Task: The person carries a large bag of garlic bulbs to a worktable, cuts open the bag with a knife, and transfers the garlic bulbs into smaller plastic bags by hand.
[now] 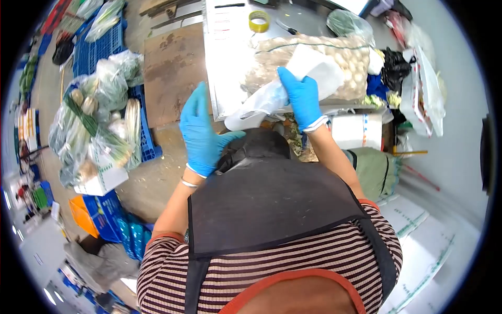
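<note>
My right hand, in a blue glove, is closed around a crumpled white plastic bag. One part of the bag sticks out above the hand and another hangs to its left, over the table's front edge. My left hand, also gloved in blue, is held apart to the left with thumb and fingers spread and nothing in it. Just behind the bag, a clear sack of pale round bulbs lies on the white table; the bulbs' exact kind is unclear.
Yellow tape and a dark-handled knife lie at the table's back. A brown board is left of it. Further left, bagged leeks sit on a blue pallet. White boxes stand to the right behind me.
</note>
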Demonstrator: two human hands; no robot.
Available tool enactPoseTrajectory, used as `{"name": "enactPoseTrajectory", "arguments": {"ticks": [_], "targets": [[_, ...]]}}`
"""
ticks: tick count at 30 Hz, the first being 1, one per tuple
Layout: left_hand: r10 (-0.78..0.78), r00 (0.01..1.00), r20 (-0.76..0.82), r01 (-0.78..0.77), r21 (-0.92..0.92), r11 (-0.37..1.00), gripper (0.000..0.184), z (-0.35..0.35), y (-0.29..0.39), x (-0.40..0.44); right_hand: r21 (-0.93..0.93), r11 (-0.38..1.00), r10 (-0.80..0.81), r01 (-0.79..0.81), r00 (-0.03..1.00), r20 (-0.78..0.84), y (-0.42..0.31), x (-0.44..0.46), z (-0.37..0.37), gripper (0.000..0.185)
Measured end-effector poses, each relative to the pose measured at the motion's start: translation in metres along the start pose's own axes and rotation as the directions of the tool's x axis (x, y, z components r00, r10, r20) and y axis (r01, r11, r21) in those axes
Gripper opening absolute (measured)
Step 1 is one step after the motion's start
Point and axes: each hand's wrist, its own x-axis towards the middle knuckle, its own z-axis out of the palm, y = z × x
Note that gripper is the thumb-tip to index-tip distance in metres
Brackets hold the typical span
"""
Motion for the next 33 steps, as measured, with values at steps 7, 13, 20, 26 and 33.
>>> {"name": "enactPoseTrajectory", "arguments": {"ticks": [7,13,20,26,33], "targets": [[-0.679,0.734,0.028,0.574,-0.559,0.598,0.02,0.033,-0.063,-0.035,-0.115,0.982,-0.047,0.147,0.793,0.607,-0.031,-0.024,0.115,0.05],[-0.799,0.548,0.247,0.445,-0.895,0.028,0.03,-0.021,-0.104,-0.063,-0.348,0.936,0.317,-0.045,0.532,0.785,-0.015,-0.041,0.152,0.045],[-0.714,0.577,0.397,0.326,-0.913,-0.244,0.026,0.01,-0.115,-0.073,-0.229,0.932,0.335,-0.281,0.429,0.839,0.026,-0.028,0.173,0.015],[-0.94,0.311,0.14,0.299,-0.953,-0.042,0.016,0.003,-0.151,-0.101,0.267,0.689,0.163,-0.673,0.503,0.849,0.036,0.125,0.129,0.014],[-0.922,0.388,0.014,0.152,-0.987,0.049,0.019,0.106,-0.13,-0.145,0.208,0.976,-0.119,-0.071,0.623,0.773,-0.015,0.157,0.127,0.01]]}}
